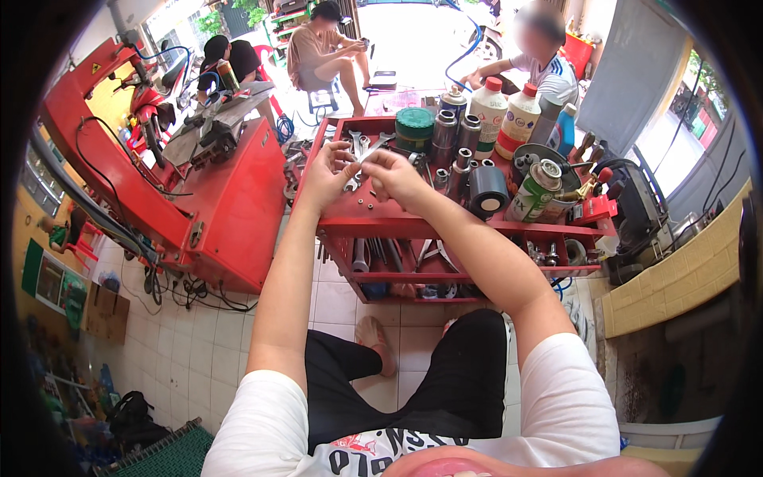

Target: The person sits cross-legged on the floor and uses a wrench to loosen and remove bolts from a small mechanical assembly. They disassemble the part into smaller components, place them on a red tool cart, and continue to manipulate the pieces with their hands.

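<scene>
Both my hands are over the top tray of a red tool cart (381, 225), close together. My left hand (324, 176) is half curled, its fingertips and thumb bent toward the right hand. My right hand (395, 180) is closed in a pinch, thumb against forefinger. Whatever either one holds is too small or too hidden to make out. Several silver wrenches (372, 145) lie in the tray just beyond and between my fingers. Small brass-coloured nuts (370, 206) sit on the red surface below my hands.
Right of my hands stand sockets (459, 171), a green tub (415, 127), bottles (517, 119) and a spray can (534, 191). A red motorcycle lift (238, 207) is at left. Three people (327, 56) sit beyond the cart. Lower shelves hold more tools.
</scene>
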The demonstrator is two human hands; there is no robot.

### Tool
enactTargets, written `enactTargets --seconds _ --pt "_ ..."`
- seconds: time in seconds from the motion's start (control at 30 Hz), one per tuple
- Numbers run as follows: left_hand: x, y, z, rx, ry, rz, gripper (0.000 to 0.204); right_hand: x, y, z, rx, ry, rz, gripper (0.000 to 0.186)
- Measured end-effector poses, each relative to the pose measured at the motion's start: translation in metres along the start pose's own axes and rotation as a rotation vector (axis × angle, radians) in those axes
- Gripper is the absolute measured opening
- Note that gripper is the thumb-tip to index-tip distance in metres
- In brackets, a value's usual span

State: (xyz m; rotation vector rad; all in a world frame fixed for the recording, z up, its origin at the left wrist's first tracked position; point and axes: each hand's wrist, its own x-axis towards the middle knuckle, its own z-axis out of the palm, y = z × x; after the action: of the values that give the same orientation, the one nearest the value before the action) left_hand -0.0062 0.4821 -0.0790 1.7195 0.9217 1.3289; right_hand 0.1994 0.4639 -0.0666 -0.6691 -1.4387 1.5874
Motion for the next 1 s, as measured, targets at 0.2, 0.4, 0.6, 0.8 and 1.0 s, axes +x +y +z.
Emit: enactTargets --seconds 0.2,0.4,0.6,0.8,1.0 --pt "-0.002 -0.001 0.005 -0.033 -0.001 0.016 0.073 0.002 0.003 -0.004 0.116 0.081 -0.134 0.013" --pt "-0.001 -0.001 0.005 -0.021 0.008 0.023 0.068 0.005 0.009 -0.001 -0.027 0.168 -0.088 0.013" --pt "-0.001 0.002 0.003 -0.004 0.026 -0.004 0.066 0.003 0.008 -0.002 0.022 0.001 -0.033 0.015" --pt "-0.004 0.006 0.004 0.023 0.036 -0.023 0.065 0.009 0.012 -0.005 0.02 0.142 -0.075 0.018" --pt "-0.003 0.007 0.008 0.035 0.008 0.018 0.066 0.004 0.009 -0.003 -0.084 0.107 -0.052 0.018"
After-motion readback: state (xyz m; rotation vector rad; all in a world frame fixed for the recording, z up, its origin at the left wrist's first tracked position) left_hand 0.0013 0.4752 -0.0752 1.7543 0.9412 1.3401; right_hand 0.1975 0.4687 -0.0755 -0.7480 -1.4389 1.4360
